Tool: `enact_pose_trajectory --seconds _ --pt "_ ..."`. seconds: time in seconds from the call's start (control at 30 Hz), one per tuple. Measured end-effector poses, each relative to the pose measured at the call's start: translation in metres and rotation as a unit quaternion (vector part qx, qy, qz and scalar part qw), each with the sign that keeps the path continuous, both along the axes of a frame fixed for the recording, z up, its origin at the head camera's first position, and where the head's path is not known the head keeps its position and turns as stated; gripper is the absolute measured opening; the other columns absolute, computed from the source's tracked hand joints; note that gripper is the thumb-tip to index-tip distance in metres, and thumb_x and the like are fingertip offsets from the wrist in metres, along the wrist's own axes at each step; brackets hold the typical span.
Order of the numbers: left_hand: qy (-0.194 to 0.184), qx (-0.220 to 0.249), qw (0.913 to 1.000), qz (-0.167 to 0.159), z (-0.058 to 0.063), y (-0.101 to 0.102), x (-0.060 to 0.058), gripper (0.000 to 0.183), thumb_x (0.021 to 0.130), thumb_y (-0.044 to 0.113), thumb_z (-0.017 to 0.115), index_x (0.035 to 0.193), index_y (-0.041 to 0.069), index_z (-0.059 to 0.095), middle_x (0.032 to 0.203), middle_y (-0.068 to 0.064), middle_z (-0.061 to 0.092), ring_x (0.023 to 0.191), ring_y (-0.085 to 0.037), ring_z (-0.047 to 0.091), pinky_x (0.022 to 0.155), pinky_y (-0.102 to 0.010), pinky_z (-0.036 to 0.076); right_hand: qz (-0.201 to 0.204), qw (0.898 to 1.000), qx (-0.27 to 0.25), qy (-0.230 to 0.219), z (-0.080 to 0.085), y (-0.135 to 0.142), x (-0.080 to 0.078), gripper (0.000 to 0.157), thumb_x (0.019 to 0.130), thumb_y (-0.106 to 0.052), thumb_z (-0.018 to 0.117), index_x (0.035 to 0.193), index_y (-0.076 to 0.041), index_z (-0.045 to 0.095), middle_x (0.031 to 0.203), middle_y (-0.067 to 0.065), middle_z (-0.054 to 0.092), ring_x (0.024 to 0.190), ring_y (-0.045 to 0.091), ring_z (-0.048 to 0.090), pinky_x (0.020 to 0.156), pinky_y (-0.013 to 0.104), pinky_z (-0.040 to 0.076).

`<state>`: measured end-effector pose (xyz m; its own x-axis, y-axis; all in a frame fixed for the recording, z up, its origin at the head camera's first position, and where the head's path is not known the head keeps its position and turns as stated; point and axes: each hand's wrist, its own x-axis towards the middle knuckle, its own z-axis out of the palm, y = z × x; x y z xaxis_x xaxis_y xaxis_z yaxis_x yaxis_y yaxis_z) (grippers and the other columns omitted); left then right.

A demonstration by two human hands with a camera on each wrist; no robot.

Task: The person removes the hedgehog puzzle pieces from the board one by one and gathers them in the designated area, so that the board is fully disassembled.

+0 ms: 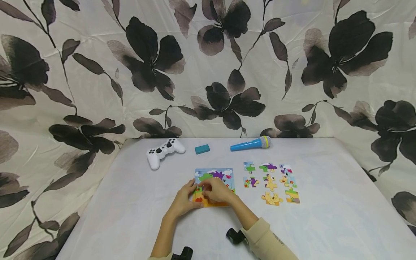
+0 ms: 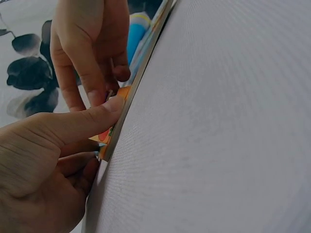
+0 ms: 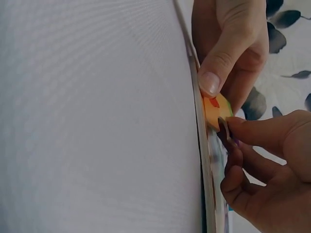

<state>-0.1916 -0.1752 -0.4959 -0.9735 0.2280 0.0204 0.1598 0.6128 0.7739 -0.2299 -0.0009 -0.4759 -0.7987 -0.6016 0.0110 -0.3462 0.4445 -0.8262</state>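
A colourful jigsaw puzzle board (image 1: 229, 176) lies flat on the white table, its picture partly covered by both hands. My left hand (image 1: 182, 200) grips the board's left side, the thumb at the near left corner; in the left wrist view that thumb presses on the orange corner. Above the board's left half, my right hand (image 1: 218, 190) pinches a small puzzle piece (image 3: 225, 134) between thumb and fingers. The piece is tilted on edge close to the board's surface, and its picture is hidden. Several loose puzzle pieces (image 1: 270, 182) lie spread to the board's right.
Behind the board are a white game controller (image 1: 165, 152), a teal block (image 1: 202, 149) and a blue toy microphone (image 1: 247, 145) with a yellow-ringed head. A floral cloth (image 1: 224, 72) hangs behind the table (image 1: 136, 202).
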Motion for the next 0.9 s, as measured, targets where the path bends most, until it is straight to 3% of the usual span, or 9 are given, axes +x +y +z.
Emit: enact_pose_trajectory --seconds 0.47,0.9 --pt "0.002 0.011 0.9999 -0.001 -0.001 0.000 0.001 0.079 0.070 0.022 0.083 0.132 -0.011 0.046 0.145 -0.025 0.034 0.135 -0.044 0.028 0.107 -0.058 0.024 -0.013 0.998 -0.049 -0.036 -0.002 0.011 -0.003 0.023 0.089 0.003 0.058 0.111 0.001 0.065 0.079 0.007 0.062 0.062 0.012 0.059 0.050 0.020 0.047" --pt "-0.016 0.000 0.9998 0.011 -0.001 0.002 0.002 0.078 0.070 0.022 0.082 0.133 -0.009 0.046 0.147 -0.021 0.033 0.137 -0.041 0.026 0.108 -0.056 0.024 -0.048 0.996 -0.055 -0.047 0.000 0.063 -0.006 0.025 0.090 -0.002 0.058 0.114 0.003 0.062 0.079 0.007 0.060 0.065 0.014 0.059 0.058 0.026 0.053"
